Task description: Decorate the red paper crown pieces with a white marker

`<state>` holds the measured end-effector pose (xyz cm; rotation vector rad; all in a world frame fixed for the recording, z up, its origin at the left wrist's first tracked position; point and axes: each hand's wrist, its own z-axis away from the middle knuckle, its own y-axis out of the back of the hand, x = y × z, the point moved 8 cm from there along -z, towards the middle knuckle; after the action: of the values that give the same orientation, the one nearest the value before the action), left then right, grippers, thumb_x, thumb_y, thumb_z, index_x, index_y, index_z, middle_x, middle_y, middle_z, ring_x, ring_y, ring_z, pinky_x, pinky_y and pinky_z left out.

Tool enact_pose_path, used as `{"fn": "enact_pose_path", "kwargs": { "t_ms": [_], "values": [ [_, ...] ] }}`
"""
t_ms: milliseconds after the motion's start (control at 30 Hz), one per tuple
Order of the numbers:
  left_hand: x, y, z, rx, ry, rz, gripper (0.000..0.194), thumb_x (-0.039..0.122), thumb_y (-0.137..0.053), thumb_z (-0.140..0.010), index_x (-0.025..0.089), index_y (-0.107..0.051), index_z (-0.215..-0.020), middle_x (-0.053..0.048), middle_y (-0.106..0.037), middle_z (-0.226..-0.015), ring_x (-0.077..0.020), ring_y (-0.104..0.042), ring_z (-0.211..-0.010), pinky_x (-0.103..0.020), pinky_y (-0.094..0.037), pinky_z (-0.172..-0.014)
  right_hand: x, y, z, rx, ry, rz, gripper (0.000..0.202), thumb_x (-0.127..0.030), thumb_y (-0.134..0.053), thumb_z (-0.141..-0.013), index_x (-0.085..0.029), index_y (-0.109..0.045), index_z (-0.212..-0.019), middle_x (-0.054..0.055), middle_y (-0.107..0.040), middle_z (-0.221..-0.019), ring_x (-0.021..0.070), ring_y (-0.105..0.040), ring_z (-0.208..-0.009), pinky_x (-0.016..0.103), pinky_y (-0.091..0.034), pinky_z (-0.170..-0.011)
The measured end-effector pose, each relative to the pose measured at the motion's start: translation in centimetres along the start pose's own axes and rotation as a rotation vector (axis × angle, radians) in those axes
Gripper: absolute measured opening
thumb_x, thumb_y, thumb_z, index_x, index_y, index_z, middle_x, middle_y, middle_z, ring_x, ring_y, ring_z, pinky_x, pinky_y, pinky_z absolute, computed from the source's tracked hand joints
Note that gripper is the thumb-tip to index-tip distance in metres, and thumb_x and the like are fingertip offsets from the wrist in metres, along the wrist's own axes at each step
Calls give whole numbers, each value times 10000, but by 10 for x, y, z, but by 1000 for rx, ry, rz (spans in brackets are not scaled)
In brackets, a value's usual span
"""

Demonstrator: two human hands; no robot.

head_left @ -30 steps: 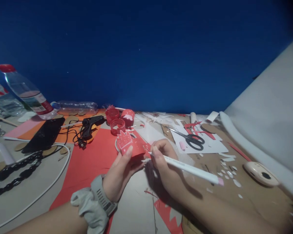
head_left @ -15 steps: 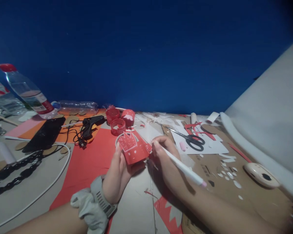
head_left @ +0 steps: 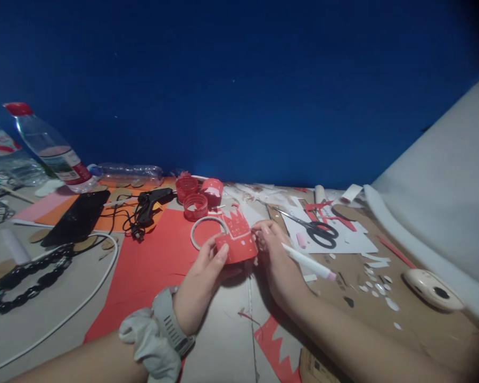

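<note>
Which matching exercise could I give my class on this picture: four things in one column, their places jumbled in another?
1. black-handled metal scissors
2. black pistol-shaped glue gun
3. slim white pen with a pink end
4. curved red paper band with a zigzag top

A. in the right hand
B. under the left hand's thumb
C. on the white paper sheet
D. on the orange paper sheet

Pairs: 1-C, 2-D, 3-A, 4-B

Matt red paper is being held by the left hand, a smooth plastic marker by the right hand. Light is being reflected by metal-bladed scissors beyond the right hand and a glossy plastic bottle left of both.
</note>
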<state>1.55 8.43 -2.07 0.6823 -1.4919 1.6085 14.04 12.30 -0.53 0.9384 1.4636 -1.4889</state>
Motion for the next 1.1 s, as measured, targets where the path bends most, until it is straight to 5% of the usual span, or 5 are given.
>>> {"fn": "enact_pose_path", "kwargs": {
  "t_ms": [167, 533, 767, 1100],
  "values": [
    [3, -6, 2, -34, 3, -136, 415, 446, -608, -908, 189, -551, -1228, -118, -588, -1341, -306, -543, -1232, -421, -501, -948, -5, -1, 1, -17, 56, 19, 269, -453, -558, -932, -207, -554, -823, -38, -528, -687, 100, -447, -619, 194, -366, -576],
    [1, -5, -1, -24, -1, -28, 334, 439, -661, -874, 209, -598, -1108, -58, -651, -1261, -263, -556, -1239, -399, -433, -1054, -5, 0, 1, 4, 50, 9, 248, -419, -570, -929, -207, -549, -803, -54, -483, -655, 92, -401, -585, 186, -342, -550],
    [7, -15, 3, -101, -2, -98, 358, 395, -578, -940, 202, -586, -1242, -72, -607, -1358, -249, -478, -1334, -390, -340, -1148, -5, 2, 3, 30, 34, -14, 239, -454, -573, -918, -241, -545, -813, -64, -435, -603, 100, -353, -519, 197, -310, -475],
    [7, -6, 5, -3, 26, -230, 422, 452, -546, -943, 186, -534, -1270, -101, -630, -1313, -279, -547, -1246, -419, -384, -1081, -20, 3, 11, 41, 157, -61, 226, -401, -561, -921, -239, -564, -765, -29, -519, -757, 111, -466, -634, 202, -382, -542]
  ]
}}
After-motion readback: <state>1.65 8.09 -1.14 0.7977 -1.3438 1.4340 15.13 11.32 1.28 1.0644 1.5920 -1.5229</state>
